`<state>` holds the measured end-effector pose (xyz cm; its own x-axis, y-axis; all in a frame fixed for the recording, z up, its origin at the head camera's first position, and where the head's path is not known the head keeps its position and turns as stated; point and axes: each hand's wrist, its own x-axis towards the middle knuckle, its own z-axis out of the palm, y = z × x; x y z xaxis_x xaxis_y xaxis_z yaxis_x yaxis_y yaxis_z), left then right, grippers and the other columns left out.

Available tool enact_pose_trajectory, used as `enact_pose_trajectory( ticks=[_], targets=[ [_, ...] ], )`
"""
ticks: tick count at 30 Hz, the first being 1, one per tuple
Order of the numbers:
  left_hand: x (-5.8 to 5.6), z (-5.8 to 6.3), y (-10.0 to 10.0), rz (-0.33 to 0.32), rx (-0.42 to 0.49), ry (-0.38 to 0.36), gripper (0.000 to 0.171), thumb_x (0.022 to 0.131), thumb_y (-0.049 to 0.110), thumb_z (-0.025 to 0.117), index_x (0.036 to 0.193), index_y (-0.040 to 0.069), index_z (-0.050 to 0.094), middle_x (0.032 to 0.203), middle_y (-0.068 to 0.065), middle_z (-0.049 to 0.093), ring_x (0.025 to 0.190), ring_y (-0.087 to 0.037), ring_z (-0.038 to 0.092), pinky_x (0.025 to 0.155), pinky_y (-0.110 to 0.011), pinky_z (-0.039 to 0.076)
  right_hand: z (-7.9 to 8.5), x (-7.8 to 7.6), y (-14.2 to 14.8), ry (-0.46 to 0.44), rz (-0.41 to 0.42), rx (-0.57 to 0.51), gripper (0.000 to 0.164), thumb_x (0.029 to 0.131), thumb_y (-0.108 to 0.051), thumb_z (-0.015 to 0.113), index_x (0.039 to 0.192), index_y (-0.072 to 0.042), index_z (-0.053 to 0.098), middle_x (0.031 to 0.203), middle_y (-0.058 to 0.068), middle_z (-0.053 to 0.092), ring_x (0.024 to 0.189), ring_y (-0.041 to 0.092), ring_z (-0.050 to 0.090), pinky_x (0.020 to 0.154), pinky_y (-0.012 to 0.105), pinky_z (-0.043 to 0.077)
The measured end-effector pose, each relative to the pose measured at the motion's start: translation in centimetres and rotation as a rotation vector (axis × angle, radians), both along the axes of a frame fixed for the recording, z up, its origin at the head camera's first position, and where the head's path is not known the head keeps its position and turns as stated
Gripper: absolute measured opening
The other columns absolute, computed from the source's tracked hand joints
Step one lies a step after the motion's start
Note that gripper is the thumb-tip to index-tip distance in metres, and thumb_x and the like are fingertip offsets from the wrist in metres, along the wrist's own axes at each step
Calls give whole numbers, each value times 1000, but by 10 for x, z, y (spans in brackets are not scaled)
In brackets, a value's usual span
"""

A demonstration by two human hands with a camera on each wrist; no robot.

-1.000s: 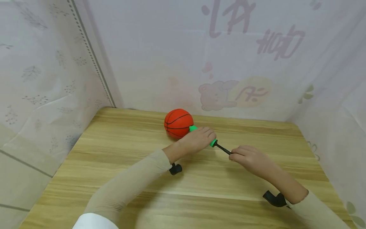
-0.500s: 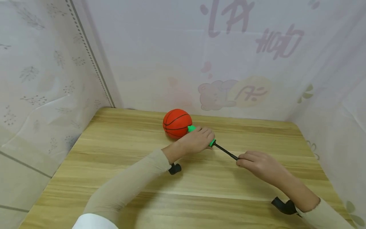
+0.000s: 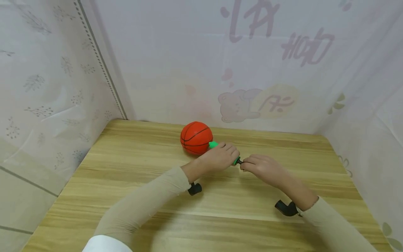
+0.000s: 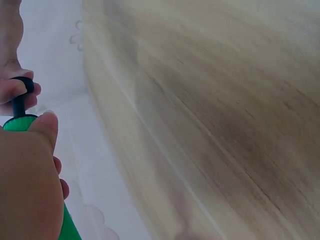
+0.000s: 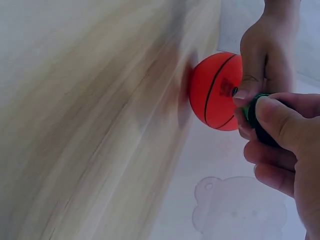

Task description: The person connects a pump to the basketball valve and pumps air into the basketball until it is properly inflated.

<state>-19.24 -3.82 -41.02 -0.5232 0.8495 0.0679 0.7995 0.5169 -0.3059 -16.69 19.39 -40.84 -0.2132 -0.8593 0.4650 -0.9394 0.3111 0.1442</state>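
A small red basketball [image 3: 196, 137] with black lines sits toward the back of the table. Against its right side is the tip of a green hand pump [image 3: 213, 144]. My left hand [image 3: 220, 156] grips the pump's green barrel, its fingers wrapped over the top. At the barrel's other end, my right hand [image 3: 261, 169] pinches the black handle [image 4: 23, 85] between thumb and fingers, close to the barrel. Only a short piece of the black rod [image 3: 240, 161] shows between the hands. In the right wrist view the ball [image 5: 212, 92] lies beyond both hands.
Wood-grain table [image 3: 151, 231] lies under both arms. A patterned curtain [image 3: 170, 63] hangs behind it and at both sides. Black wrist mounts [image 3: 195, 189] stick out below each forearm.
The right hand first draws the handle away to the lower right, lengthening the visible rod. Now it is pushed back up close to the left hand. The left hand keeps its grip.
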Motion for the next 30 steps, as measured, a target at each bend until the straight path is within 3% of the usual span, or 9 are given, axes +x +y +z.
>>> enact_pose_trajectory(
  ticks=[3,6,10,16,21,25,30],
  targets=[
    [-2,0,-1,4,13,-19,27,109,35,45,120,12,53,122,0,57,114,-16,50,96,-30,41,-3,-4,-4,10,-7,-14,3,91,-8,72,93,-6,70,91,2,70,76,13,64,66,22,54],
    [-5,1,-3,8,33,-42,26,109,36,44,117,13,51,121,1,56,113,-15,50,97,-28,41,-4,-4,-1,34,12,-46,27,106,-18,50,93,-6,69,89,2,69,73,13,62,64,22,53],
    [-6,2,-4,-2,21,-30,25,109,35,43,115,12,50,117,1,55,111,-15,49,96,-27,41,0,8,15,38,28,-55,41,112,-21,33,92,-8,67,89,1,67,71,13,58,62,24,50],
    [-7,2,-6,-3,1,-36,25,110,34,43,117,11,49,121,0,55,115,-16,49,100,-29,41,3,32,45,19,-21,-31,44,113,-23,31,94,-10,69,91,0,68,77,16,63,67,30,55],
    [-9,1,-7,-10,1,-50,23,110,30,42,119,10,50,122,-1,55,116,-16,49,101,-29,41,4,43,57,15,-29,-43,44,113,-22,31,95,-11,70,93,0,69,80,16,67,69,32,57],
    [-7,1,-6,-13,-2,-43,21,111,24,41,123,10,51,124,-2,57,119,-17,51,104,-31,42,3,42,52,-12,-20,-49,41,112,-24,34,96,-13,70,94,-3,69,80,14,66,69,29,57],
    [-4,0,-2,-30,7,-12,19,110,22,44,120,9,52,122,-3,58,118,-18,52,103,-31,42,3,29,35,-42,-5,-46,43,112,-26,34,94,-11,69,93,-3,69,78,12,64,67,23,54]
  ],
)
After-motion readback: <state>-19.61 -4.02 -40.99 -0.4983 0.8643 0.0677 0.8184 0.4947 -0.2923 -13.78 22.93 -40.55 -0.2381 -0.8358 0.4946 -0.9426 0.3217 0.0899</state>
